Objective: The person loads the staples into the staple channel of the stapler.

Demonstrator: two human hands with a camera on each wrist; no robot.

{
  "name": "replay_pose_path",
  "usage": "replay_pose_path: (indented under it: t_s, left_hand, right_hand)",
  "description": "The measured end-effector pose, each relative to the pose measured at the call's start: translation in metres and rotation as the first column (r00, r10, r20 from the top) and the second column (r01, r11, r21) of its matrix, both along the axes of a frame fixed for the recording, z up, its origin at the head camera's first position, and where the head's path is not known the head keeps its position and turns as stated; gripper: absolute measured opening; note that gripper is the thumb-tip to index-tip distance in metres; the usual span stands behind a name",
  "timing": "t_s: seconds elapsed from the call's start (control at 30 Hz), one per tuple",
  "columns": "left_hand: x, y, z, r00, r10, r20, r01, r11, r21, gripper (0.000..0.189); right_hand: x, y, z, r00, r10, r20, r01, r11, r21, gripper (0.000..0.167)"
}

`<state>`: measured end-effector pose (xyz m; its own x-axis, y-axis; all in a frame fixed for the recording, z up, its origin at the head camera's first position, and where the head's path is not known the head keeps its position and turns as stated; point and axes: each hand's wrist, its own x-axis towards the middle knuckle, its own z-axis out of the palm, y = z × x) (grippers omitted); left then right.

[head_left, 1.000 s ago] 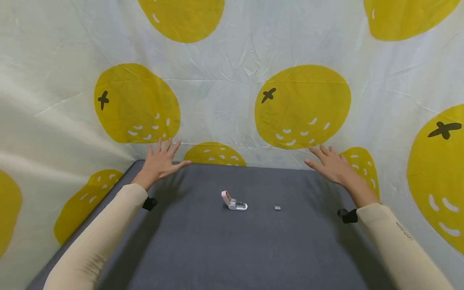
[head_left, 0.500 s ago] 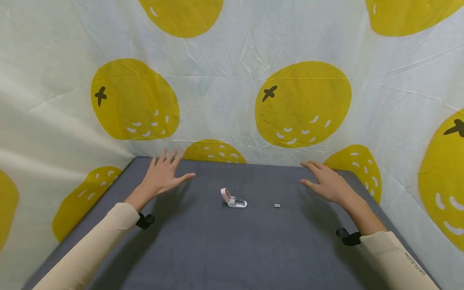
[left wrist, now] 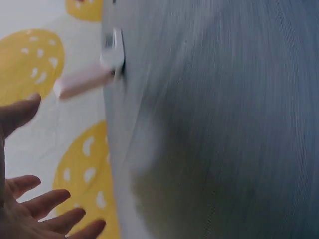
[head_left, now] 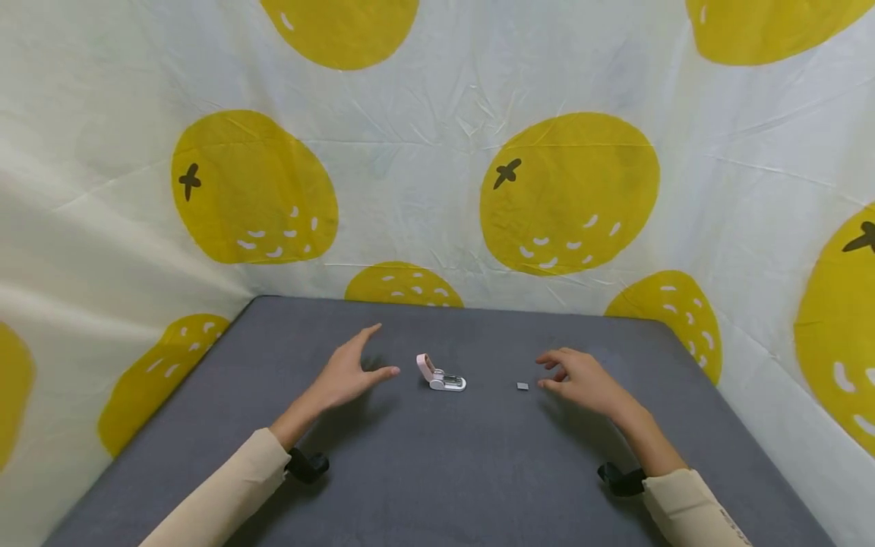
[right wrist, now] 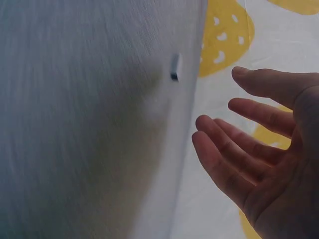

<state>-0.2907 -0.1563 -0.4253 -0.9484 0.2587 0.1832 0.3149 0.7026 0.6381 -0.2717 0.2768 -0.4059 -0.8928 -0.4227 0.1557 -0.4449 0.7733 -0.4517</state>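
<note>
A small stapler-like device (head_left: 447, 384) sits mid-table, with a white base and a pink hinged arm tipped up. In the left wrist view the pink arm (left wrist: 83, 81) leans back from the base. To its right lies a small grey block (head_left: 522, 387), which shows blurred in the right wrist view as a pale little block (right wrist: 176, 67). My left hand (head_left: 344, 376) hovers left of the device, thumb and fingers spread, holding nothing. Just right of the grey block is my right hand (head_left: 584, 384), its fingers loosely bent and nothing in them.
A dark grey cloth-covered table (head_left: 437, 479) lies under everything. Behind and beside it hangs a pale curtain (head_left: 410, 190) printed with big yellow fruit. Black straps with small cameras (head_left: 307, 466) sit on both wrists.
Both hands have come down and inward from the far sides of the table, the left towards the device, the right towards the grey block. The device and block lie where they were.
</note>
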Motion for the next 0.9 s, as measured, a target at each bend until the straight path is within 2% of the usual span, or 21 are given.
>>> replay_pose_path:
  t_s: [0.1, 0.23, 0.37, 0.5, 0.67, 0.77, 0.9]
  left_hand:
    - [-0.002, 0.020, -0.014, 0.997, -0.046, 0.060, 0.035, 0.984, 0.173, 0.084]
    - [-0.005, 0.041, -0.026, 0.991, -0.065, 0.115, 0.022, 0.940, 0.340, 0.077]
    - [-0.011, 0.055, -0.032, 0.984, -0.091, 0.153, 0.014, 0.898, 0.439, 0.075]
    - [-0.018, 0.066, -0.036, 0.974, -0.126, 0.190, 0.017, 0.873, 0.487, 0.066]
    - [-0.026, 0.077, -0.040, 0.973, -0.126, 0.196, 0.024, 0.891, 0.454, 0.049]
    - [-0.030, 0.079, -0.041, 0.974, -0.139, 0.178, 0.050, 0.901, 0.431, 0.042]
    - [-0.035, 0.077, -0.043, 0.973, -0.164, 0.164, 0.076, 0.894, 0.441, 0.038]
  right_hand:
    - [-0.004, -0.004, -0.011, 1.000, -0.011, 0.026, 0.012, 1.000, -0.024, 0.038]
    - [-0.013, -0.012, -0.021, 0.999, -0.026, 0.041, 0.026, 1.000, 0.008, 0.040]
    - [-0.022, -0.022, -0.025, 0.996, -0.034, 0.085, 0.031, 0.999, 0.032, 0.037]
    - [-0.029, -0.029, -0.028, 0.992, -0.020, 0.121, 0.016, 0.999, 0.029, 0.028]
    - [-0.034, -0.035, -0.030, 0.991, 0.001, 0.137, -0.004, 1.000, 0.020, 0.011]
    - [-0.035, -0.040, -0.030, 0.986, 0.025, 0.167, -0.025, 1.000, -0.003, 0.006]
    - [-0.037, -0.052, -0.027, 0.979, 0.082, 0.188, -0.077, 0.997, -0.031, 0.005]
